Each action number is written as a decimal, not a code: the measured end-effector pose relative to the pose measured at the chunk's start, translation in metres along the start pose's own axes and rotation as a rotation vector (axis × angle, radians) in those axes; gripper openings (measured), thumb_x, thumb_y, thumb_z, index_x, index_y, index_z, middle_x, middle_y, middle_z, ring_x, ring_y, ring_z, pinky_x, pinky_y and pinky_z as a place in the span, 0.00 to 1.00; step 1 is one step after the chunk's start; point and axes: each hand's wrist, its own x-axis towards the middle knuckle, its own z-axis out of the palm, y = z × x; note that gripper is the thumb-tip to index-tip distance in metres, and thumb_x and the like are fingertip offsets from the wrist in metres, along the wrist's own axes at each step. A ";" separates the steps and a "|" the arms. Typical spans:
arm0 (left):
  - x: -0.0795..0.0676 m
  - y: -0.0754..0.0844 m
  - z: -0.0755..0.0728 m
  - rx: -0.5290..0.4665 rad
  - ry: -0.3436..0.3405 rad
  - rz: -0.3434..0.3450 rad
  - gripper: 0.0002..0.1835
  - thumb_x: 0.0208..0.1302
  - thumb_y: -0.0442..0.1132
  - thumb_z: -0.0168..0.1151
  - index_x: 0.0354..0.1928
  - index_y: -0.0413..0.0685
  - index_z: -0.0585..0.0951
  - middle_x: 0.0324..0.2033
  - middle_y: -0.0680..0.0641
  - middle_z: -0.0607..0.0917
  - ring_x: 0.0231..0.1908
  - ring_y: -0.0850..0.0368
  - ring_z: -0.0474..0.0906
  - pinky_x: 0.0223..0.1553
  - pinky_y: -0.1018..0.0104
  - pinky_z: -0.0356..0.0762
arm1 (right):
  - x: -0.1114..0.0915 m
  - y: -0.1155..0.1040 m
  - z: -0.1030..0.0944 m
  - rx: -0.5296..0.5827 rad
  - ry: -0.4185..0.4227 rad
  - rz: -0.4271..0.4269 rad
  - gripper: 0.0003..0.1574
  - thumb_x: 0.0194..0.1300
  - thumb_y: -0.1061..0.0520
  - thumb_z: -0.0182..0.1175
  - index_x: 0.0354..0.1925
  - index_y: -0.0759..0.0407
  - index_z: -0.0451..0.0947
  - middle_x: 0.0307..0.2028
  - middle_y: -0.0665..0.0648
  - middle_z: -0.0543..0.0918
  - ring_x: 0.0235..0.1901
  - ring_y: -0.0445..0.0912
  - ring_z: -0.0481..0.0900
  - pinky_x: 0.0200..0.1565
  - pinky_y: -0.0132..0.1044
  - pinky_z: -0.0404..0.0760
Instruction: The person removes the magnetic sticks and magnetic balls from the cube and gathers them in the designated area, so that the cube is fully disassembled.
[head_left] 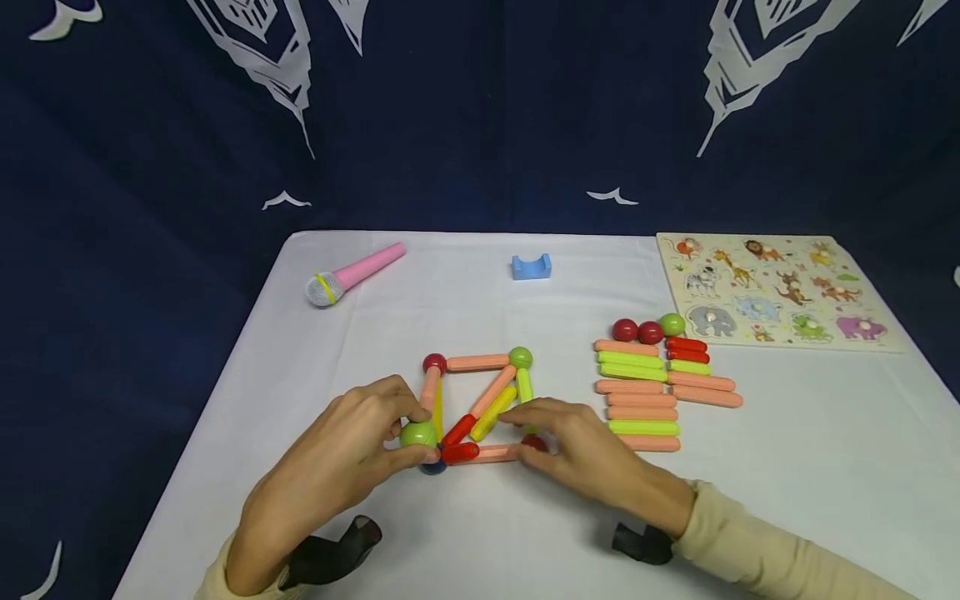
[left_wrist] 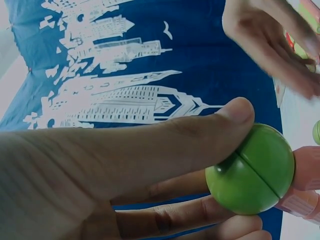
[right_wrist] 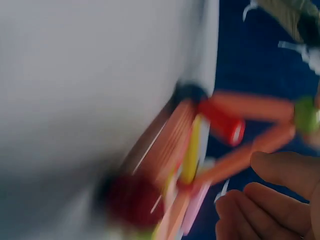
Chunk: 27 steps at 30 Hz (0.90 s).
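Note:
My left hand [head_left: 337, 450] pinches a green ball [left_wrist: 250, 170] between thumb and fingers; salmon sticks [left_wrist: 306, 167] join it. The ball sits above the near left corner of a frame of sticks and balls, close to a dark blue ball [head_left: 432, 467] and a short red stick [head_left: 459, 452]. Over the near right corner, my right hand [head_left: 573, 442] has relaxed fingers beside a dark red ball [head_left: 536, 442], partly covered by the hand. In the right wrist view its fingers [right_wrist: 287, 172] hold nothing. A red ball [head_left: 434, 362] and a green ball [head_left: 521, 357] mark the far corners.
Right of the frame lie rows of loose salmon, green and red sticks [head_left: 641, 400], with several balls [head_left: 650, 332] behind them. An animal puzzle board [head_left: 780, 287] fills the back right. A pink toy microphone [head_left: 356, 273] and a blue block [head_left: 532, 267] lie farther back.

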 end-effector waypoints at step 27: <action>-0.001 0.002 0.001 0.010 0.011 -0.018 0.16 0.49 0.41 0.79 0.40 0.45 0.88 0.36 0.55 0.82 0.31 0.64 0.74 0.33 0.71 0.77 | 0.003 -0.005 0.029 0.117 -0.164 0.026 0.17 0.59 0.63 0.69 0.48 0.54 0.85 0.43 0.44 0.85 0.42 0.36 0.80 0.43 0.32 0.81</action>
